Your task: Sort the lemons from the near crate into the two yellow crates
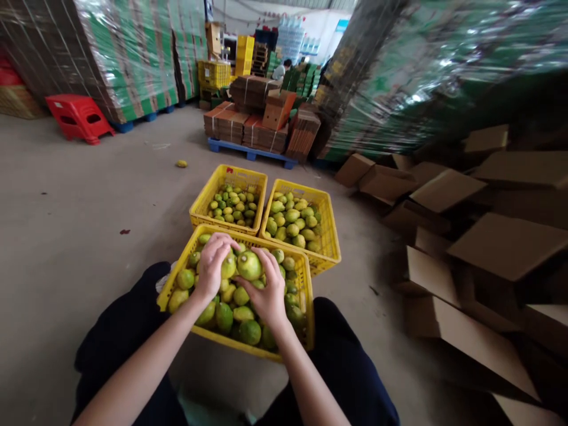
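Over the near yellow crate [213, 338], full of green-yellow lemons [249, 332], both my hands are raised close together. My left hand [213, 266] is curled around one lemon [228, 266], its fingers over the top. A larger greenish lemon [249, 265] sits between the thumb and fingers of my right hand [270, 290]. The two held fruits are side by side, nearly touching. Part of the left fingers is hidden behind the fruit.
Two more yellow crates of lemons, a left one [194, 214] and a right one [329, 228], stand just beyond. One stray lemon [181, 163] lies on the floor. Cardboard boxes [510, 242] pile up at right. A red stool [80, 115] and a blue pallet [251, 152] are farther off.
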`<state>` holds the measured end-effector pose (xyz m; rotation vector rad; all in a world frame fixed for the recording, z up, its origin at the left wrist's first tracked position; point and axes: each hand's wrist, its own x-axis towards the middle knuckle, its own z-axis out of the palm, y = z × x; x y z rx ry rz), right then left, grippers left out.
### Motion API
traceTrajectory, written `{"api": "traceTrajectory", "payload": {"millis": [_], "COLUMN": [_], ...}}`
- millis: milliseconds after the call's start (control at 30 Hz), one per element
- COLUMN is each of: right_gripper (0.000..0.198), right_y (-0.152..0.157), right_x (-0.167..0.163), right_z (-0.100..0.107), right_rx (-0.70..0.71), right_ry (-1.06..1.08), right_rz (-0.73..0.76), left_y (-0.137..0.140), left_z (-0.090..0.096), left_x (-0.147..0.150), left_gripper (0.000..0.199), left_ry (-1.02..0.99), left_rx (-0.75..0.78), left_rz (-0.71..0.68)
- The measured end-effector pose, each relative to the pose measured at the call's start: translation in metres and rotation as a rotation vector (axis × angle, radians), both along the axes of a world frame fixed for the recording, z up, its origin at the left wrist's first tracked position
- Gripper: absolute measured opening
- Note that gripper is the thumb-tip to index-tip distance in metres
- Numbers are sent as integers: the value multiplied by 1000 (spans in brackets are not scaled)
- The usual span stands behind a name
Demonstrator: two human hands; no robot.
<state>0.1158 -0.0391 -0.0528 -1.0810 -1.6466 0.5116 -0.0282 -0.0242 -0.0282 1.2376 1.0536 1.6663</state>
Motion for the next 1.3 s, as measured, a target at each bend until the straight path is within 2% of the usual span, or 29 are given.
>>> {"api": "traceTrajectory", "payload": {"millis": [167,300,367,533,767,933,1067,1167,1300], "right_gripper": [50,53,57,62,46,43,28,22,21], "right_y": [-7,-9,-9,-9,-5,-3,4,9,11], "right_x": [8,12,12,10,3,0,7,14,16], "right_z": [-5,-2,0,5,1,1,5,1,-7], "right_rx": [54,-33,-109,-288,-519,-751,-1002,-1134,-1237], "right_ry": [-46,-43,-57,-10,322,786,1124,1183,1217], "right_rz": [-3,-4,1,-20,18,66,107,41,9], "left_y": [-2,0,3,11,12,12,10,9,12], "left_z": [1,-2,-4,-7,5,5,-3,-9,-16], "left_x": [2,4,5,4,11,20,21,22,24], "left_gripper": [29,26,27,28,12,18,16,20,13], "left_ry": [14,-50,-111,-392,-772,-1054,-1127,-1095,-1034], "left_rx": [24,-26,-123,-570,-788,-978,-1033,-1062,-1050], "left_rz": [-27,-57,-40,-14,17,11,2,24,37]}}
